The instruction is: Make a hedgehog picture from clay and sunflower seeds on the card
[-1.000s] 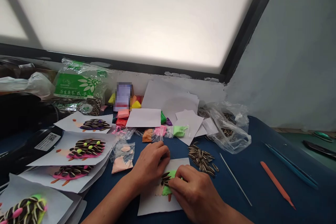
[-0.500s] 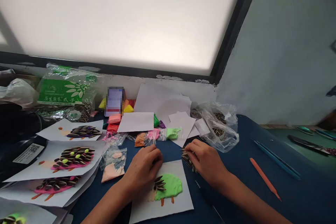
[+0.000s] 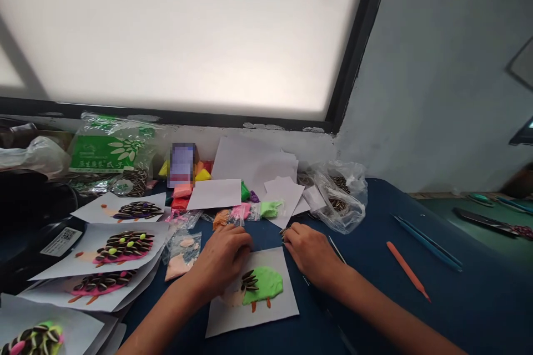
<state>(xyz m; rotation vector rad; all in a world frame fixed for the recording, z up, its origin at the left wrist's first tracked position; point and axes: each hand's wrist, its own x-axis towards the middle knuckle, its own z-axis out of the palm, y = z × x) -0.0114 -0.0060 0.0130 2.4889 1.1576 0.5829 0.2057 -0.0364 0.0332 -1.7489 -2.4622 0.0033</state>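
A white sheet lies before me with a flattened green clay shape on it. Several sunflower seeds stick out of the clay's left end, beside a pale peach clay patch, and two short orange-brown clay legs extend below. My left hand rests at the sheet's upper left edge, its fingers curled and their tips hidden. Just off the upper right corner, my right hand bends over a small pile of loose sunflower seeds. Its fingers are together at the seeds and cover most of them.
Finished seed-and-clay pictures are stacked at left. Behind are a green seed bag, colourful clay packets, white papers and a clear bag of seeds. An orange tool and blue tweezers lie at right.
My right hand has come down over the seed pile and now hides most of it. My left hand stays curled by the sheet. The camera view has shifted slightly.
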